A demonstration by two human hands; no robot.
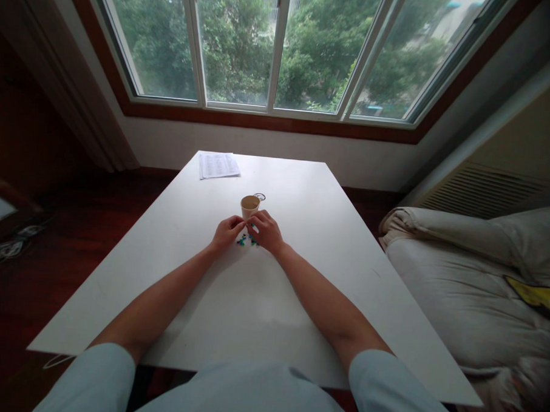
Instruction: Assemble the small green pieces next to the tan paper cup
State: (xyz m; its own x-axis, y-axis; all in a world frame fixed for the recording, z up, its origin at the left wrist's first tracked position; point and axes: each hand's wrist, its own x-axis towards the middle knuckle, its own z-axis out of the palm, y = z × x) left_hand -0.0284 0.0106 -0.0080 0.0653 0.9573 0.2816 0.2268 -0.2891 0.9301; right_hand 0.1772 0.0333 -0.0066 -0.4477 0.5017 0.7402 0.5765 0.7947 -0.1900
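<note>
My left hand (pixel 229 232) and my right hand (pixel 265 231) meet fingertip to fingertip just in front of a paper cup (pixel 249 206). Both have their fingers closed in a pinch; whatever lies between them is too small to make out. The cup stands upright with its mouth up, its lower part partly covered by my right hand. Below my fingers, small green, blue and dark pieces (pixel 241 240) lie scattered on the white table (pixel 252 302). Their exact kind is too small to tell.
Behind the cup lies a thin dark loop (pixel 260 197). Printed paper sheets (pixel 219 166) rest at the table's far left corner. A cushioned seat (pixel 445 280) with a light cover stands along the right side, and a window (pixel 273 48) spans the far wall.
</note>
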